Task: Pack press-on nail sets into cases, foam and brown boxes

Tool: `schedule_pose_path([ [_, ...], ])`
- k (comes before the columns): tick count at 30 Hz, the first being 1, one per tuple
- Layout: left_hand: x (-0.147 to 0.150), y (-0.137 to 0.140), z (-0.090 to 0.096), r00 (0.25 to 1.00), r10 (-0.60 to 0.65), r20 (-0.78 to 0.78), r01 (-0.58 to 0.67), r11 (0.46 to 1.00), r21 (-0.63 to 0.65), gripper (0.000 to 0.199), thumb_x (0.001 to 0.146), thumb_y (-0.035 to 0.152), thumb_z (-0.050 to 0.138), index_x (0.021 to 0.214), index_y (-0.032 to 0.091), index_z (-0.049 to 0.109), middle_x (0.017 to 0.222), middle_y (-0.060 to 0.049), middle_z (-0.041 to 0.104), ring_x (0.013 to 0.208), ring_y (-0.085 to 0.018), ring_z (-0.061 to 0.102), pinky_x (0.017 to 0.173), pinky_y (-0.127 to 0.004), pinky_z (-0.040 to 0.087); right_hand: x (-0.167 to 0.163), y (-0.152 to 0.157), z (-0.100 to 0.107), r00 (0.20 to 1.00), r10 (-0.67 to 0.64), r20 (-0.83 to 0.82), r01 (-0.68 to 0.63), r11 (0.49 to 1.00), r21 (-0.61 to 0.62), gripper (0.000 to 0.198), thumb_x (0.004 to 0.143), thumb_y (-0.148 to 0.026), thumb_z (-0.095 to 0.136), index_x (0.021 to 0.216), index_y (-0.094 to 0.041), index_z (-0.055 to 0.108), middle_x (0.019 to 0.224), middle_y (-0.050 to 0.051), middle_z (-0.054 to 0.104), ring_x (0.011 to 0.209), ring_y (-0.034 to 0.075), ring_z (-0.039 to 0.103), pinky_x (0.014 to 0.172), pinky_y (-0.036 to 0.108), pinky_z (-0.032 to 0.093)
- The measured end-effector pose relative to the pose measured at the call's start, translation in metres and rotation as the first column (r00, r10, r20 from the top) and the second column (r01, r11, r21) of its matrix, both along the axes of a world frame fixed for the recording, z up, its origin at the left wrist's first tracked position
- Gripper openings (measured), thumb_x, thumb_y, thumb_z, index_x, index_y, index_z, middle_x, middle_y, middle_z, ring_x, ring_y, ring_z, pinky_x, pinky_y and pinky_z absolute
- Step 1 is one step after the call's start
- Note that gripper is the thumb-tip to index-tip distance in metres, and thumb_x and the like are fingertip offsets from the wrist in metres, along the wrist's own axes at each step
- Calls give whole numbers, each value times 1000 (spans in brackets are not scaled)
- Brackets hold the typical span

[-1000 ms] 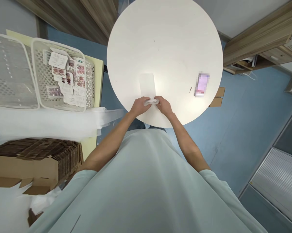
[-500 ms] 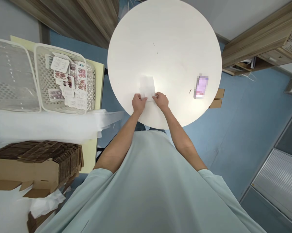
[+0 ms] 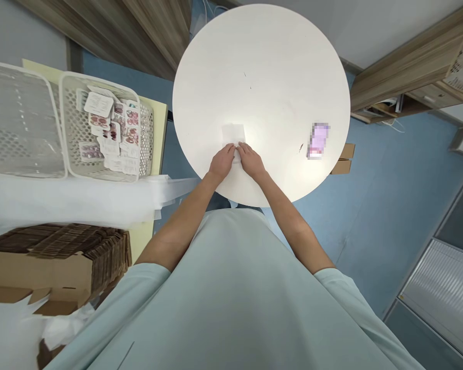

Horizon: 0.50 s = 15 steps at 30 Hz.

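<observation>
Grip of left hand (image 3: 221, 163) and right hand (image 3: 252, 162): fingers close together, fingertips nearly meeting over white sheet (image 3: 233, 132); pinching cannot be confirmed. Sheet lies on near side of desk (image 3: 270, 56), far end exposed.

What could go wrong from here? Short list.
1. The left hand and right hand come close together over the white sheet, hiding part of it; a crooked crease there might go unnoticed.
2. The sheet is pale against the white round table, so its edges could be misjudged.
3. The hands are near the table's near edge, so the sheet could slip off if pulled that way.
</observation>
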State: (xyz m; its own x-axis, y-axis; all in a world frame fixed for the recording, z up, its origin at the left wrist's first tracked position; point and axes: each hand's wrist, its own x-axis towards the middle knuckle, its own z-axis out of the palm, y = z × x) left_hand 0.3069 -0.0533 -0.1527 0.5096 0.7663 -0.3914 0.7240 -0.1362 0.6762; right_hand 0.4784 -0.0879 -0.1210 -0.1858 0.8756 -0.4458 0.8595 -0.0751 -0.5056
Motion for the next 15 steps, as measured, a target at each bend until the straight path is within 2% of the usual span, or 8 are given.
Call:
schedule_pose_path([
  [5, -12, -19, 9, 998, -57, 17, 57, 998, -5, 62, 109, 29, 50, 168, 13, 50, 179, -20, 45, 167, -35, 43, 139, -54, 36, 9, -22, -4, 997, 27, -79, -29, 999, -24, 64, 104, -12, 55, 167, -15, 50, 187, 15, 33, 176, 29, 28, 139, 55, 42],
  [8, -20, -43, 19, 997, -49, 52, 51, 998, -34, 65, 107, 38, 59, 168, 16, 53, 178, -20, 48, 168, -35, 43, 140, -54, 32, 9, -48, -3, 993, 49, -108, -52, 998, -29, 68, 103, -11, 52, 171, -18, 47, 187, 13, 33, 177, 27, 26, 141, 56, 38],
  [11, -30, -68, 26, 994, -97, 42, 100, 993, -62, 71, 101, 42, 69, 167, 19, 55, 177, -17, 50, 168, -35, 44, 143, -56, 24, 7, -80, -3, 988, 59, -140, -65, 997, -41, 66, 105, -14, 50, 171, -15, 47, 185, 17, 35, 177, 29, 27, 143, 58, 34],
  [15, -41, -86, 30, 984, -176, 31, 178, 979, -102, 79, 93, 38, 77, 167, 20, 54, 179, -15, 47, 168, -32, 43, 145, -54, 18, 9, -109, -5, 979, 129, -157, -136, 990, -31, 65, 106, -22, 53, 170, -11, 49, 184, 21, 36, 175, 34, 29, 140, 63, 37],
])
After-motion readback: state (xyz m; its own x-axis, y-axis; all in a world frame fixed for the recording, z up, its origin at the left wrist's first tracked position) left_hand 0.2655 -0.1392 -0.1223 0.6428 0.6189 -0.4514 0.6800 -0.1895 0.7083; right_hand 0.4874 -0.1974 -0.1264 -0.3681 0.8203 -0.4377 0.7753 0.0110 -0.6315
